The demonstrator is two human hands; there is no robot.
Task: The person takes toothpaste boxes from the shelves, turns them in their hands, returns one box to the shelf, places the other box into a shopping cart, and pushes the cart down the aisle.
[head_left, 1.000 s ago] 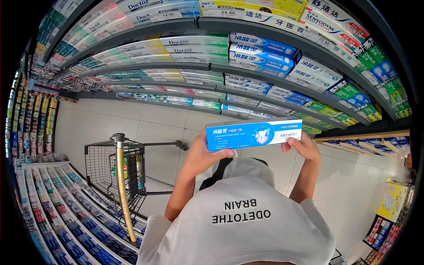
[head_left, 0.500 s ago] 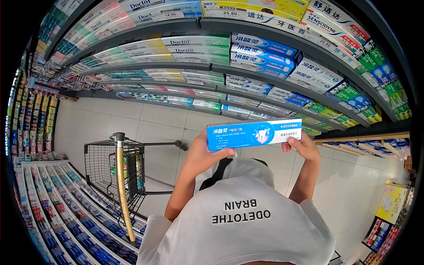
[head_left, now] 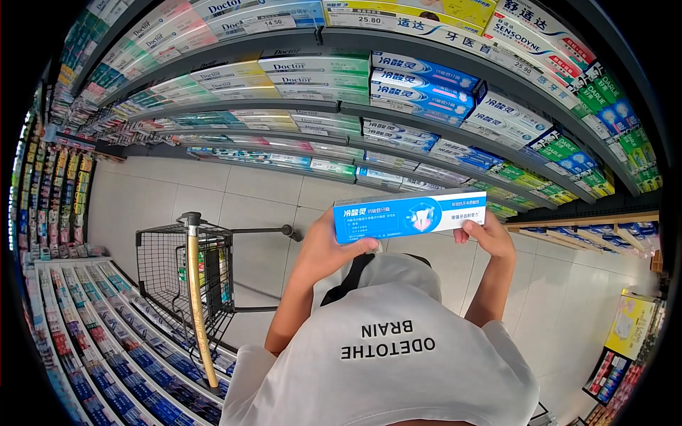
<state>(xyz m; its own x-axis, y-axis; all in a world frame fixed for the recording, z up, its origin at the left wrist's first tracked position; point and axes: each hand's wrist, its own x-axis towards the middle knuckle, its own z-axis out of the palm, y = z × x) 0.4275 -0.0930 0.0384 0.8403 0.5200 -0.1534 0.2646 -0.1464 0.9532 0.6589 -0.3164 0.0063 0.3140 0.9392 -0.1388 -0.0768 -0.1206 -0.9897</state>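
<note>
A white-and-blue toothpaste box (head_left: 412, 216) is held up in front of the person's chest, above the floor (head_left: 259, 195) and apart from the shelves. The left hand (head_left: 323, 241) is closed around its left end, thumb along the lower edge, the other fingers mostly hidden behind. The right hand (head_left: 491, 239) pinches the lower right corner, its thumb on the printed face and fingers curled beneath. Gripping both ends seems to keep the long carton steady and nearly level, and leaves most of its print uncovered and facing the wearer, likely readable. Ahead rises a shelf rack (head_left: 341, 35) with Doctor cartons (head_left: 320, 69), stacked blue toothpaste boxes (head_left: 423, 85), a Sensodyne box (head_left: 536, 42) and green Darlie boxes (head_left: 604, 96); the held box hides part of its lower tiers. Left of the person stands a black wire cart (head_left: 174, 273) with a gold handle (head_left: 199, 298), between the left arm and a low display (head_left: 106, 341) of packets, so it takes up that side of the aisle.
</note>
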